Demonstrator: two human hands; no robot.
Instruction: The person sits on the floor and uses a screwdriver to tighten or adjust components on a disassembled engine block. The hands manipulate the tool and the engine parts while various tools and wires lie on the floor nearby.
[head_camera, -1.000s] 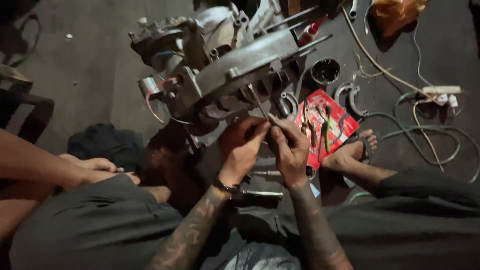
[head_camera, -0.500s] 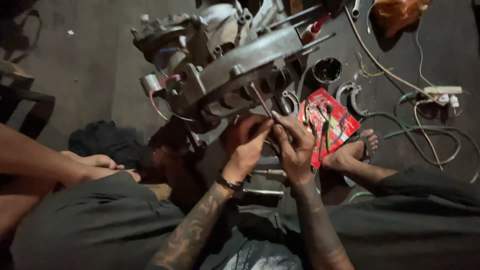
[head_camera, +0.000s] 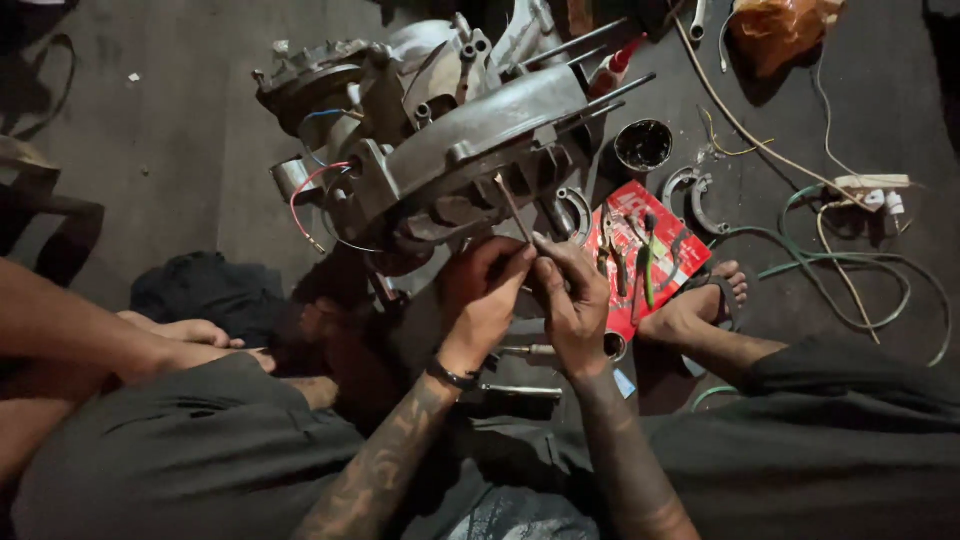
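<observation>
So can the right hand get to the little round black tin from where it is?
Probably yes. The right hand is busy pinching a thin metal rod, but the black tin sits uncovered on the floor beyond it with nothing between.

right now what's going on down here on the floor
A person sits on the floor over a grey metal engine casing. The left hand and right hand meet just below it, both pinching a thin metal rod that points up into the casing. A red tool packet with pliers lies to the right, beside a sandalled foot, a small dark tin and loose cables. Another person's arm rests at the left.
</observation>
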